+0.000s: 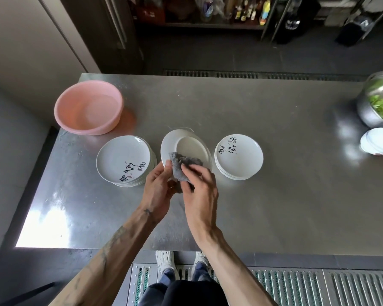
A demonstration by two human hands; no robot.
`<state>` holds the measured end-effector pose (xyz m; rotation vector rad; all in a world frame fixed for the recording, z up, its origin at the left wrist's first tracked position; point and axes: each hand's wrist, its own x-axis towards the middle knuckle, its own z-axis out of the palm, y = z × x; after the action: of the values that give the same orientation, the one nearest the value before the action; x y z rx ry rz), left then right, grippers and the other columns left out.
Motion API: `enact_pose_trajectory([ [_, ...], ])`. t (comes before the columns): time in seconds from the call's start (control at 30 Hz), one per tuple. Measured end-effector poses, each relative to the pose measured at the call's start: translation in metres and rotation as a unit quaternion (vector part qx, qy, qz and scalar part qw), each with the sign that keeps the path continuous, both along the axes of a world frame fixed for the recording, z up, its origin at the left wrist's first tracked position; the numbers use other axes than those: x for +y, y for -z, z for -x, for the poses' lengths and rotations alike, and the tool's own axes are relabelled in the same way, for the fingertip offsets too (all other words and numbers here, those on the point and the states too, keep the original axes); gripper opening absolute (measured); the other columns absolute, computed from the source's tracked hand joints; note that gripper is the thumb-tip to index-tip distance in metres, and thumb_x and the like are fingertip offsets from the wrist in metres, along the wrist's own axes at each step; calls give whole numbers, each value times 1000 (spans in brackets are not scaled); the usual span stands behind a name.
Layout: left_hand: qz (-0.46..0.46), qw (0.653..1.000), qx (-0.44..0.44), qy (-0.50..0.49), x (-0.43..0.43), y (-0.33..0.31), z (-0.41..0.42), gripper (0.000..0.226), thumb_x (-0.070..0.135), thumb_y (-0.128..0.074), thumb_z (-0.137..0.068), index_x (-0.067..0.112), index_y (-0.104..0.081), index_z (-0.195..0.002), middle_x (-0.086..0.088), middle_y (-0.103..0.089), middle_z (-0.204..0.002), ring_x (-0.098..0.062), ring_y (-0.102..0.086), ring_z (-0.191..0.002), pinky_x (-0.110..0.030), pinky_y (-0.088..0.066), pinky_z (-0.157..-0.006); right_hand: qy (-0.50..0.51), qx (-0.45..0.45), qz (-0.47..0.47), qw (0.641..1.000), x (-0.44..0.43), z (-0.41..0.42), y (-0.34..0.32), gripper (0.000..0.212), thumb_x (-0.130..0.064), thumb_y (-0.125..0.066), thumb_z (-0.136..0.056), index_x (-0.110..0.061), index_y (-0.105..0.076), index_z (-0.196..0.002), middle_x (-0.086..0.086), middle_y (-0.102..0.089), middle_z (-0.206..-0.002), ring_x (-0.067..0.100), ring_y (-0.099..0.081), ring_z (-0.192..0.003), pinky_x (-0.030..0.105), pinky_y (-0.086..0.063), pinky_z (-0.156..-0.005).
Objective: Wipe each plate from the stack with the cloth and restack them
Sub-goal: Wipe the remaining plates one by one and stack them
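Right hand clutches grey cloth on tilted plate; my left hand pinches rim; hard rubbing could slip it.

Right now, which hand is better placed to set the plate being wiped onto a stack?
Left, likely: the left hand holds the tilted plate at its rim, while the right hand is busy holding the cloth against it.

metal bowl: cut by right edge | held plate: near rim behind cloth
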<state>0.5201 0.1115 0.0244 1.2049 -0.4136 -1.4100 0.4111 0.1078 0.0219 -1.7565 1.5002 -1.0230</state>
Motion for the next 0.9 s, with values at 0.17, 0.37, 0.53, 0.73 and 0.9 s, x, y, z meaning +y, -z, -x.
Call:
enact_pose_trajectory([
  [0.17,-19,999,13,-32,0,4,-4,30,34,-52,-105,20,-78,-106,-12,-75,-109,-21,-72,-94,-34,-61,-79,30,-31,-32,999,-11,25,11,41,4,-74,-85,-13,-75,-122,1,-65,-119,15,-64,-112,36,-54,-98],
  [0.37,-25,1000,4,-17,-8,4,-2,35,31,-50,-107,6,-70,-121,-16,-74,-110,-22,-72,-89,-31,-60,-74,15,-21,-44,999,-8,12,3,36,-18,-77,-88,-15,-74,-124,-2,-63,-123,12,-61,-117,27,-48,-104],
  [0.53,-24,1000,0,-13,-8,5,-5,38,31,-49,-108,3,-66,-127,-19,-71,-117,-26,-68,-97,-36,-60,-81,25,-37,-26,999,-11,4,-6,25,-30,-73,-93,-17,-78,-114,-4,-66,-117,12,-64,-110,28,-51,-98],
  [0.73,-4,1000,0,-20,-8,0,-5,33,33,-51,-105,12,-75,-110,-18,-72,-102,-24,-67,-80,-33,-55,-67,38,-34,-7,999,-6,2,3,25,-10,-75,-91,-14,-78,-116,-1,-66,-119,17,-65,-110,40,-58,-88],
  [0.9,-19,999,16,-32,-7,5,-3,33,34,-50,-105,15,-77,-111,-16,-74,-113,-22,-70,-92,-29,-57,-72,16,-13,23,1000,-1,-10,3,26,-11,-75,-91,-16,-78,-116,-2,-66,-121,20,-65,-109,32,-56,-92],
])
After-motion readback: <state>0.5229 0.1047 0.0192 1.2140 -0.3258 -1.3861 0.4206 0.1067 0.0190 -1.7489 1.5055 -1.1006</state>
